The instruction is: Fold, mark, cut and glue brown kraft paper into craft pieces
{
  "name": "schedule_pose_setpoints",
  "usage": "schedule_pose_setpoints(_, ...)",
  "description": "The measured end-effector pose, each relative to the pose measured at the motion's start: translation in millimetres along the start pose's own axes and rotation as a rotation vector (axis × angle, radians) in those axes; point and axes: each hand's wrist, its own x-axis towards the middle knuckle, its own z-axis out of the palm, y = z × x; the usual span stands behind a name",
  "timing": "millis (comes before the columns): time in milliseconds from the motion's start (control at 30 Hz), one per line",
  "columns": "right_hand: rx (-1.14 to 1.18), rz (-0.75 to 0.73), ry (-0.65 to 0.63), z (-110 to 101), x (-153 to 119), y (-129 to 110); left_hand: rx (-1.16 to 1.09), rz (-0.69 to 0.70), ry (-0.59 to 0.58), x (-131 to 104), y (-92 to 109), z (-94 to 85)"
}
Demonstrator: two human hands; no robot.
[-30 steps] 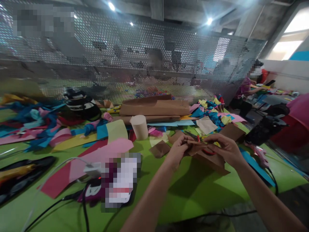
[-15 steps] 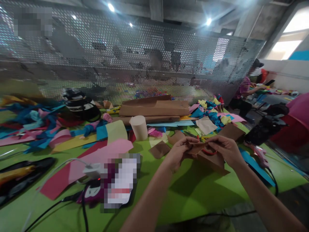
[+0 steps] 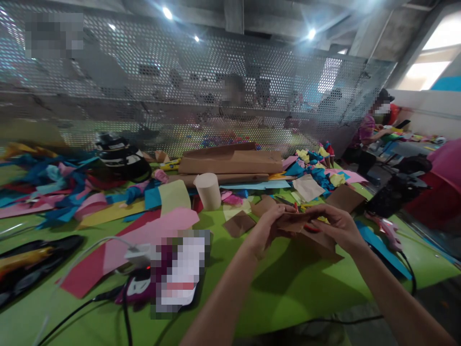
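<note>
Between my two hands, above the green table (image 3: pixel 302 307), is a piece of brown paper (image 3: pixel 292 221). My left hand (image 3: pixel 268 228) is closed on its left side. My right hand (image 3: pixel 334 225) pinches its right side, fingers bent over the upper edge. Something red, perhaps a scissor handle (image 3: pixel 312 228), shows beside my right fingers, partly hidden. Another brown flap (image 3: pixel 322 244) hangs just below the right hand. To the left of my hands lies a brown square (image 3: pixel 239 223), and a cream paper roll (image 3: pixel 208 191) stands farther back.
Brown paper rolls (image 3: pixel 230 162) lie behind. Coloured paper (image 3: pixel 144 235), a phone (image 3: pixel 183 271), a power strip (image 3: pixel 139 288) and cords cover the left. A pink glue gun (image 3: pixel 389 233) and blue paper (image 3: pixel 383 250) are at the right. Beyond them a person (image 3: pixel 365 132) sits.
The brown paper between my hands has turned so its edge lies flatter. My right fingers have curled farther over it, and the red object is more hidden.
</note>
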Motion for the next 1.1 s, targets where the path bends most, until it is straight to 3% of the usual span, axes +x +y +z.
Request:
schedule_pose_setpoints(267,-0.204,-0.192,-0.035,0.9,4.5,-1.9,0.146,-0.023,0.055,1.6,-1.4,0.0)
schedule_pose_setpoints(600,-0.205,-0.232,-0.050,1.3,4.9,0.8,0.320,0.076,0.048,0.3,-2.3,1.5)
schedule_pose_setpoints(867,-0.168,-0.186,-0.047,1.1,4.7,4.8,0.415,0.103,-0.027,1.4,-4.5,1.0)
schedule_pose_setpoints(1100,-0.059,-0.027,0.032,10.5,-0.4,3.9,0.552,0.163,-0.060,-0.2,-3.3,3.9)
